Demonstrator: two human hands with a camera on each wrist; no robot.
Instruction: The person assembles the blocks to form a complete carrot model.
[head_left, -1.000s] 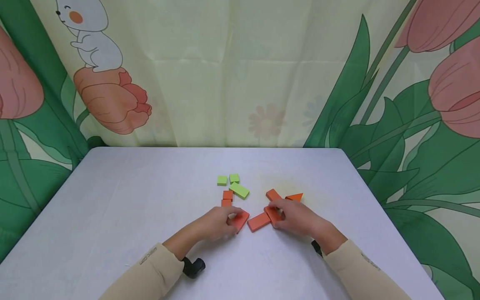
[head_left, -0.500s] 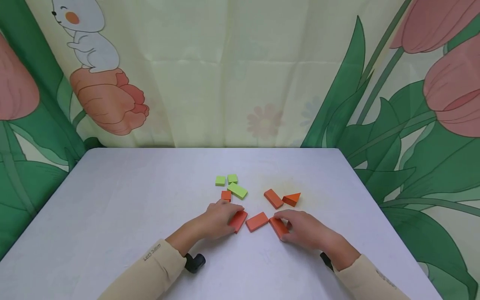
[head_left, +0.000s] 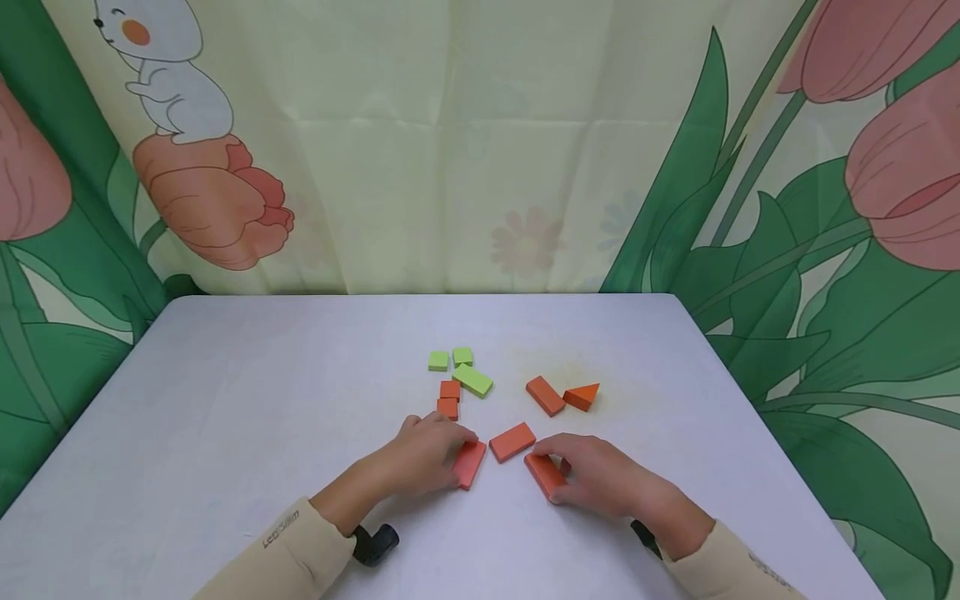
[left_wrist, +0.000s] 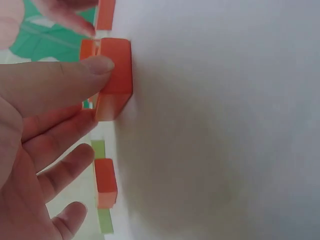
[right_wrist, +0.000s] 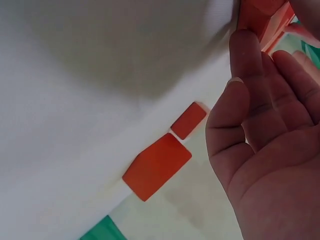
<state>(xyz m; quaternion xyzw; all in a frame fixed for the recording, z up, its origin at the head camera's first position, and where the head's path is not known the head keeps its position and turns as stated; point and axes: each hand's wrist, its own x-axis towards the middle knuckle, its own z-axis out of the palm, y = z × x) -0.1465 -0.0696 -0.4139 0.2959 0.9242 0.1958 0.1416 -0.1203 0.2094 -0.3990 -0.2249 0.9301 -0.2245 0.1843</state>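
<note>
My left hand [head_left: 423,458] pinches a flat red-orange block [head_left: 471,465] at the front middle of the table. In the left wrist view its thumb [left_wrist: 97,66] presses on the near face of that block [left_wrist: 120,67], while the other fingers spread behind. My right hand [head_left: 600,477] grips a second red-orange block [head_left: 544,475] by its ends, thumb at the near end. Part of that block [right_wrist: 250,17] shows past the fingers in the right wrist view. Between the two, slightly farther back, a third red-orange block [head_left: 512,442] lies slanted on the table.
Two small orange cubes [head_left: 449,390] sit behind my left hand. Beyond them are two green cubes [head_left: 438,361] and a green oblong block [head_left: 472,381]. Back right lie an orange oblong block [head_left: 545,396] and an orange triangular block [head_left: 581,397]. A printed curtain [head_left: 390,167] hangs behind the white table [head_left: 262,400].
My right hand has drawn its block away from the orange oblong at the back, toward me. My left hand's block has also come a little nearer to me. The middle block lies almost unmoved.
</note>
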